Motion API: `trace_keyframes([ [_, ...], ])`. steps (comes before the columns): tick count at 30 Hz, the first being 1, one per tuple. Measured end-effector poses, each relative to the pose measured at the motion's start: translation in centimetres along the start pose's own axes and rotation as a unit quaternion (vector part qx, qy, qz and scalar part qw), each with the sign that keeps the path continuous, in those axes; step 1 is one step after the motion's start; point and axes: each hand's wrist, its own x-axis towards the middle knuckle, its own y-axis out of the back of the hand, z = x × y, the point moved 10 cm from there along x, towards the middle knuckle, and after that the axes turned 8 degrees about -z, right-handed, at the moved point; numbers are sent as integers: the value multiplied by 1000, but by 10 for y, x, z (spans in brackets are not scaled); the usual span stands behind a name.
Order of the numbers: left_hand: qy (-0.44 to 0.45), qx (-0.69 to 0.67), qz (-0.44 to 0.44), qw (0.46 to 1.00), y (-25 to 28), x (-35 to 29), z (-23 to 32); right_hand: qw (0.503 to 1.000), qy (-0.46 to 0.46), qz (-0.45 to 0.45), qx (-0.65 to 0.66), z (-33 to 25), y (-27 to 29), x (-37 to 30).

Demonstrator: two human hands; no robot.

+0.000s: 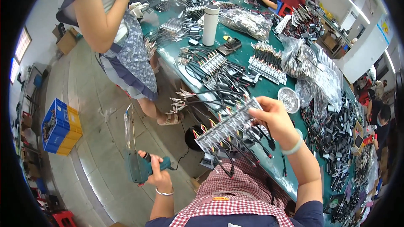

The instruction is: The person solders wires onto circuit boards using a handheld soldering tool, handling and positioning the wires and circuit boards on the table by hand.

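Note:
My left hand (159,175), below the table's near left edge, is closed around the grip of a dark green soldering gun (135,169). Its long thin metal tip points up, away from me, and a dark cord trails from the grip. In front of my body my right hand (272,117) pinches one end of a silvery slotted bar (225,127). Short black cables with red, yellow and white wire ends sit along the bar, several dangling below it. The gun's tip and the bar are apart. My right fingers hide the bar's far end.
The green table (269,159) holds cable bundles, a white flask (210,25), a round clear dish (288,99), another loaded bar (267,70), plastic bags and piled black adapters (336,151). Another person in a patterned apron (136,59) stands at left. A blue-yellow crate (62,127) is on the floor.

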Motion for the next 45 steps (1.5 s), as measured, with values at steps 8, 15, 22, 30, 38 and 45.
trace_keyframes([
  [8,19,66,45,997,16,30,-24,999,2,-7,44,-17,-18,166],
  [15,40,125,94,987,31,31,-29,988,60,10,144,-18,-30,330],
  [22,87,145,120,978,38,9,-41,980,69,12,-186,-8,-14,446],
  [30,126,144,77,979,20,9,-61,847,123,187,-482,4,57,307],
  [38,152,109,42,982,-2,5,-67,846,-75,0,-529,85,112,301],
  [45,158,125,48,978,1,2,-56,785,-203,-134,-570,92,103,328],
])
